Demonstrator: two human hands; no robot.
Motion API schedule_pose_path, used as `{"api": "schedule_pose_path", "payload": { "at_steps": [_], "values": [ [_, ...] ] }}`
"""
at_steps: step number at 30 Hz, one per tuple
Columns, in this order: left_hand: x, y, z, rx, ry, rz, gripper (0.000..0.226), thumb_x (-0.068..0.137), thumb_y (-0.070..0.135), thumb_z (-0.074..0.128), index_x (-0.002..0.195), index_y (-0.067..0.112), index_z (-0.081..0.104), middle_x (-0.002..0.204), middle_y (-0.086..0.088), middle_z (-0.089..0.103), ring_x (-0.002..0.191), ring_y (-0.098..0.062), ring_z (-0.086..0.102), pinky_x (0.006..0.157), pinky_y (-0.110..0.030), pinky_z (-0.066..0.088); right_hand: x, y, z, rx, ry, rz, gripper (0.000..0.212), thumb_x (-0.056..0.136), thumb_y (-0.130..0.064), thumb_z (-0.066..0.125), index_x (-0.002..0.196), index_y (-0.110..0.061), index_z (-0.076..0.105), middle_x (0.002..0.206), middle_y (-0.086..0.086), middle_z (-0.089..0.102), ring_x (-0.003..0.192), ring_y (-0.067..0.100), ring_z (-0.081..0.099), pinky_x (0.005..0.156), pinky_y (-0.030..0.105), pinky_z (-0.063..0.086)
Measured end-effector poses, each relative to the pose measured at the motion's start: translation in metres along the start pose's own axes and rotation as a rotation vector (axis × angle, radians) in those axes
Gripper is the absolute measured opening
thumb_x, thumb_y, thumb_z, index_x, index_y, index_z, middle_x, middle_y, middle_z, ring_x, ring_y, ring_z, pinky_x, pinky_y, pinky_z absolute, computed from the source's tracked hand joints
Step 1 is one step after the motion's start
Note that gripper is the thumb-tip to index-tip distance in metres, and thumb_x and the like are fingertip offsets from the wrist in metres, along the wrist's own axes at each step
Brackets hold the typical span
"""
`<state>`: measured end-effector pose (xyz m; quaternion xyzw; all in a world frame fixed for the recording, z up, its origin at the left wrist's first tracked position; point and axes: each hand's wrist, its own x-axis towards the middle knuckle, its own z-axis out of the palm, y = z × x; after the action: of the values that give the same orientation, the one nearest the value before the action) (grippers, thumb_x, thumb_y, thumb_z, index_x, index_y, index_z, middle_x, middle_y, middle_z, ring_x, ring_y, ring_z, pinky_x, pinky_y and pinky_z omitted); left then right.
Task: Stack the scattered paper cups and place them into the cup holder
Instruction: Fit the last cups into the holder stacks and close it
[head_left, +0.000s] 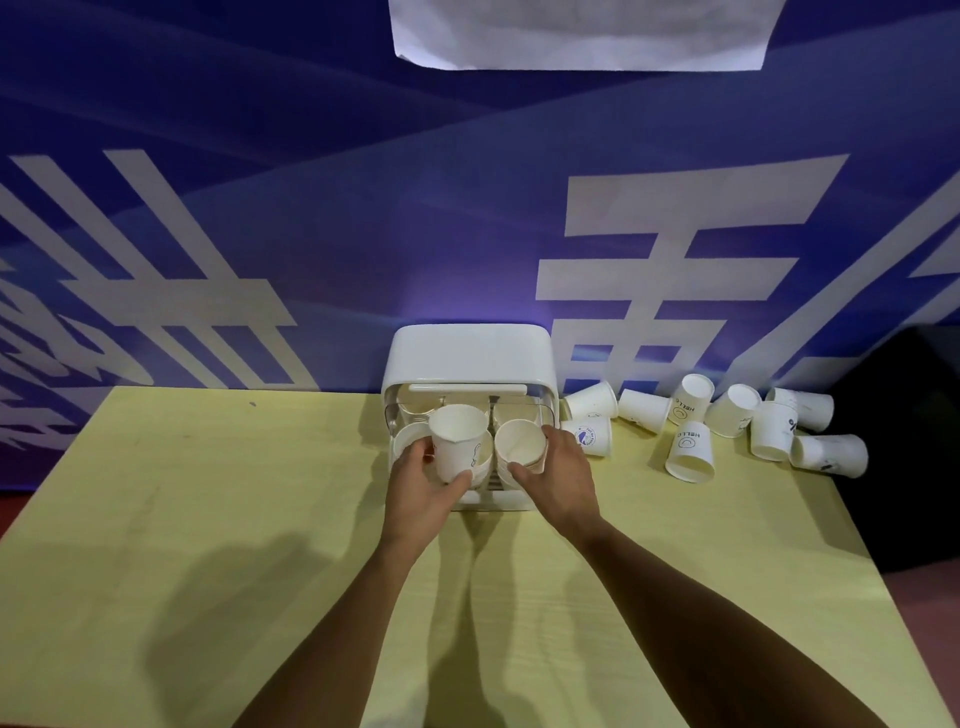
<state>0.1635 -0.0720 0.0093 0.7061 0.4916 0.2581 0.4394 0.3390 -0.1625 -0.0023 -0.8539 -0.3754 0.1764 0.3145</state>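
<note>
Here, both hands gripping a cup each, L cup (457, 441) & R cup (519, 441), over holder (470, 358), loose cups (727, 426) right, table (208, 519) left bare.

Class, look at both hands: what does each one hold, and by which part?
The left hand grips a paper cup by its lower side wall. The right hand holds another cup by its side, near the rim, over the cup holder.

- The light is dim and cool, with a violet cast on the blue backdrop (311, 208).
- The yellow table (182, 519) is the brightest surface; soft arm shadows fall toward the left and near edge.
- Wide-angle distortion bends the table edges and backdrop lettering.
- The right corner sinks into black.
- Slight softness throughout; small print on the cups (691, 449) blurs.
</note>
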Motion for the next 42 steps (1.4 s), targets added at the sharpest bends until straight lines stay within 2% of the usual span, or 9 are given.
{"api": "schedule_pose_path", "payload": {
  "at_steps": [5, 10, 15, 20, 26, 31, 36, 40, 42],
  "values": [
    [0.012, 0.007, 0.01, 0.03, 0.047, 0.018, 0.055, 0.071, 0.031, 0.085, 0.118, 0.021, 0.059, 0.111, 0.008, 0.063, 0.105, -0.01, 0.056, 0.088, -0.025, 0.043, -0.004, 0.006, -0.003, 0.041, -0.011, -0.001, 0.067, 0.079, -0.045, 0.075, 0.134, -0.015, 0.051, 0.127, 0.007, 0.06, 0.114, 0.024, 0.056, 0.096, 0.039, 0.049],
    [0.023, 0.011, 0.02, 0.054, 0.079, -0.006, 0.056, 0.069, 0.029, 0.087, 0.116, 0.016, 0.059, 0.107, 0.005, 0.065, 0.102, -0.014, 0.058, 0.086, -0.028, 0.044, -0.004, 0.013, -0.006, 0.061, -0.03, 0.012, 0.067, 0.082, -0.044, 0.075, 0.137, -0.013, 0.05, 0.133, 0.009, 0.057, 0.12, 0.025, 0.053, 0.099, 0.036, 0.044],
    [0.024, 0.006, 0.029, 0.125, 0.085, -0.036, 0.062, 0.068, 0.031, 0.084, 0.123, 0.017, 0.058, 0.112, 0.001, 0.067, 0.109, -0.022, 0.057, 0.092, -0.04, 0.05, -0.002, 0.013, -0.008, 0.139, -0.046, 0.021, 0.07, 0.082, -0.045, 0.075, 0.14, -0.018, 0.048, 0.136, 0.006, 0.054, 0.121, 0.024, 0.054, 0.101, 0.041, 0.048],
    [0.022, 0.0, 0.03, 0.152, 0.061, -0.091, 0.062, 0.072, 0.032, 0.08, 0.126, 0.02, 0.05, 0.114, -0.003, 0.06, 0.118, -0.023, 0.041, 0.094, -0.035, 0.044, 0.001, 0.011, -0.003, 0.15, -0.069, 0.019, 0.073, 0.082, -0.048, 0.073, 0.143, -0.021, 0.045, 0.135, 0.005, 0.054, 0.121, 0.023, 0.053, 0.1, 0.044, 0.048],
    [0.026, 0.001, 0.031, 0.157, 0.069, -0.092, 0.07, 0.069, 0.04, 0.083, 0.128, 0.017, 0.052, 0.116, -0.002, 0.06, 0.117, -0.023, 0.042, 0.096, -0.042, 0.045, 0.003, 0.01, -0.002, 0.145, -0.071, 0.029, 0.07, 0.082, -0.046, 0.073, 0.142, -0.023, 0.046, 0.132, 0.005, 0.054, 0.119, 0.023, 0.054, 0.098, 0.043, 0.049],
    [0.029, 0.002, 0.032, 0.12, 0.091, -0.082, 0.077, 0.065, 0.053, 0.082, 0.131, 0.025, 0.052, 0.117, 0.006, 0.062, 0.117, -0.022, 0.046, 0.097, -0.042, 0.046, 0.002, 0.012, -0.001, 0.122, -0.083, 0.021, 0.069, 0.083, -0.05, 0.071, 0.141, -0.025, 0.045, 0.131, 0.006, 0.055, 0.117, 0.023, 0.055, 0.097, 0.043, 0.05],
    [0.028, 0.001, 0.032, 0.121, 0.087, -0.076, 0.077, 0.064, 0.045, 0.086, 0.13, 0.025, 0.051, 0.118, 0.009, 0.059, 0.118, -0.021, 0.047, 0.098, -0.037, 0.041, 0.001, 0.013, -0.002, 0.108, -0.091, 0.027, 0.072, 0.084, -0.051, 0.07, 0.145, -0.025, 0.042, 0.136, 0.005, 0.052, 0.121, 0.023, 0.053, 0.099, 0.04, 0.049],
    [0.023, -0.002, 0.03, 0.165, 0.099, -0.061, 0.072, 0.069, 0.037, 0.086, 0.131, 0.022, 0.053, 0.126, 0.002, 0.057, 0.122, -0.022, 0.041, 0.098, -0.03, 0.034, 0.001, 0.012, -0.002, 0.079, -0.09, 0.03, 0.073, 0.085, -0.053, 0.069, 0.146, -0.025, 0.041, 0.137, 0.006, 0.052, 0.122, 0.023, 0.053, 0.099, 0.04, 0.049],
    [0.022, -0.002, 0.028, 0.197, 0.106, -0.057, 0.07, 0.07, 0.037, 0.085, 0.131, 0.02, 0.055, 0.131, -0.001, 0.052, 0.125, -0.023, 0.039, 0.103, -0.032, 0.035, 0.0, 0.011, -0.002, 0.072, -0.09, 0.03, 0.073, 0.085, -0.052, 0.069, 0.147, -0.024, 0.042, 0.137, 0.006, 0.053, 0.121, 0.023, 0.053, 0.099, 0.04, 0.049]
  ]
}}
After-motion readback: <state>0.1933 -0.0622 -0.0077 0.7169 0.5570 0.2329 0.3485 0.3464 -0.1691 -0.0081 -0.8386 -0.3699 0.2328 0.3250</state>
